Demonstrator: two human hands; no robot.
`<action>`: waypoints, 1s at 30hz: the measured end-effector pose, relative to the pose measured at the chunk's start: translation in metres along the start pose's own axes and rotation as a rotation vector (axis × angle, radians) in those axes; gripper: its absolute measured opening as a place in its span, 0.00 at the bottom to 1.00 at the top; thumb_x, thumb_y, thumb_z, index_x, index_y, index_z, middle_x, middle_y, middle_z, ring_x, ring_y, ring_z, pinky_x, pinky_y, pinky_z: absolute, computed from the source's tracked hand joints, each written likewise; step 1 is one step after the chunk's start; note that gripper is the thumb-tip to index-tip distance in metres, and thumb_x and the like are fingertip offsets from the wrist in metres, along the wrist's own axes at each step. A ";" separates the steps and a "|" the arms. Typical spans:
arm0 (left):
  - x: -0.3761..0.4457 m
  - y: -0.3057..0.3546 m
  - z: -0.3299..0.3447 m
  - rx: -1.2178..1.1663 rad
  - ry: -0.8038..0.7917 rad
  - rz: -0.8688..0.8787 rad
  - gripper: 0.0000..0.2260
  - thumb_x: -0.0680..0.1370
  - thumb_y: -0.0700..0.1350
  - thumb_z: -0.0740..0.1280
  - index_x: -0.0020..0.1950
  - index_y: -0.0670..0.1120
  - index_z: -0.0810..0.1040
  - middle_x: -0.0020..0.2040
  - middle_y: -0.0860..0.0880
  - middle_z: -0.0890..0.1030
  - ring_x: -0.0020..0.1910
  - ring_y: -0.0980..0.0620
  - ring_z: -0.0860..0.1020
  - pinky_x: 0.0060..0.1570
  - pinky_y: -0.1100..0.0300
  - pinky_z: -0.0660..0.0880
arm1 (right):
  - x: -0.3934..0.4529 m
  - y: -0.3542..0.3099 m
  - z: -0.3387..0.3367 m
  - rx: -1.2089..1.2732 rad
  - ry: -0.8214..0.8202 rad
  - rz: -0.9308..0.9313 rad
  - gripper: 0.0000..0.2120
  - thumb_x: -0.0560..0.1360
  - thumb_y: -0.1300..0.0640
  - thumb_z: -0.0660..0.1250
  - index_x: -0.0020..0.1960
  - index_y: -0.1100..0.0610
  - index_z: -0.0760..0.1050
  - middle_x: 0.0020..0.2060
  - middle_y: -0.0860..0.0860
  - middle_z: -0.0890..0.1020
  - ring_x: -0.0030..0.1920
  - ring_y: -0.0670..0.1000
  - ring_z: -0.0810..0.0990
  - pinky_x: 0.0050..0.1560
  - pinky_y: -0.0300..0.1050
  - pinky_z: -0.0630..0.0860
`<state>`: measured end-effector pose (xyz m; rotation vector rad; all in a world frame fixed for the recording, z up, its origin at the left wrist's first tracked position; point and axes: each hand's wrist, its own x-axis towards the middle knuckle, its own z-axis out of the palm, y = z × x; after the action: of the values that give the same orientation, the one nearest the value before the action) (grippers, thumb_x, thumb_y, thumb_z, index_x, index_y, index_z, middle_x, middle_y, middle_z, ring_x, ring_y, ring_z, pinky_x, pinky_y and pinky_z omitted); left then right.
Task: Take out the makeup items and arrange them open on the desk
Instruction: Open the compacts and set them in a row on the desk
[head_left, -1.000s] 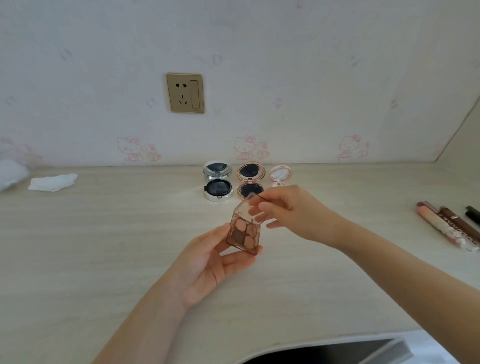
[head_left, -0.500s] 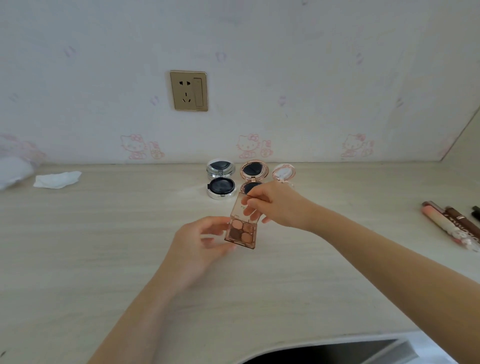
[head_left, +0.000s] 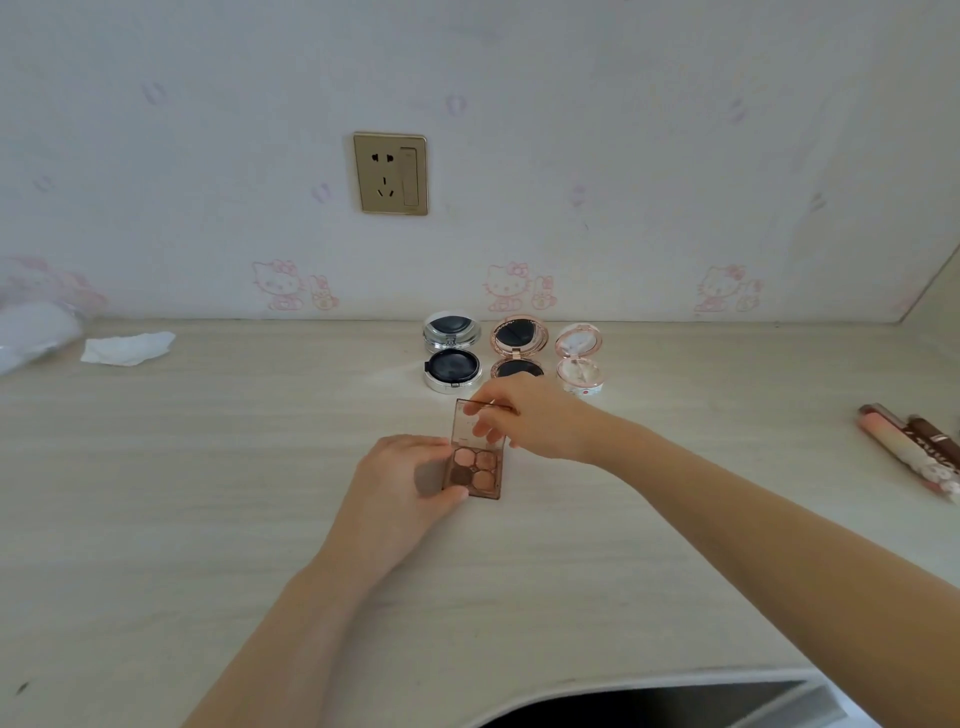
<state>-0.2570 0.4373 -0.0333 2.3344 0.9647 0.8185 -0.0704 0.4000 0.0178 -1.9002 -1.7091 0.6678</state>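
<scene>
The palette (head_left: 474, 470) is open in the middle of the tabletop (head_left: 208, 493). Its base with four brown and pink pans is at the near side, and its clear lid stands up at the far side. The left hand (head_left: 402, 486) holds the base from the left, with the thumb curled at the near corner and the fingers curled at the far-left edge. The right hand (head_left: 524, 415) comes from the right and pinches the top edge of the lid between thumb and fingers. I cannot tell if the base already rests on the tabletop.

Farther, near the wall (head_left: 623, 130), three round compacts lie open in a row: a silver compact (head_left: 451, 358) at the left, a rose-gold compact (head_left: 518, 351) in the middle, and a pink compact (head_left: 577, 358) at the right. The right hand hides the near edge of the rose-gold one.

At the right edge lie some pink and brown tubes (head_left: 911, 449), side by side. At the far left lies a white tissue (head_left: 127, 348). A gold socket (head_left: 390, 173) is on the wall.
</scene>
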 end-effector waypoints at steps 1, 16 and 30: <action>0.000 0.000 0.001 0.008 -0.003 0.001 0.19 0.67 0.45 0.78 0.56 0.48 0.82 0.56 0.54 0.81 0.60 0.54 0.73 0.57 0.73 0.61 | 0.000 0.001 0.001 -0.007 -0.011 0.000 0.11 0.78 0.62 0.58 0.56 0.55 0.77 0.45 0.50 0.84 0.42 0.47 0.83 0.37 0.34 0.76; -0.001 -0.005 0.005 0.087 -0.020 0.055 0.15 0.70 0.48 0.75 0.56 0.50 0.83 0.55 0.56 0.80 0.60 0.55 0.71 0.58 0.72 0.60 | -0.029 0.039 0.030 0.150 0.315 -0.005 0.13 0.77 0.63 0.64 0.61 0.55 0.76 0.48 0.45 0.84 0.46 0.37 0.80 0.48 0.20 0.67; 0.011 -0.006 0.005 0.190 0.000 -0.018 0.13 0.73 0.50 0.70 0.57 0.55 0.82 0.57 0.60 0.80 0.59 0.54 0.72 0.57 0.57 0.72 | 0.012 0.028 0.031 0.320 0.316 0.050 0.10 0.75 0.65 0.63 0.50 0.56 0.79 0.44 0.51 0.86 0.48 0.45 0.83 0.55 0.41 0.77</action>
<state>-0.2496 0.4482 -0.0370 2.4813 1.1056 0.7486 -0.0686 0.4103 -0.0247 -1.7208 -1.2796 0.5832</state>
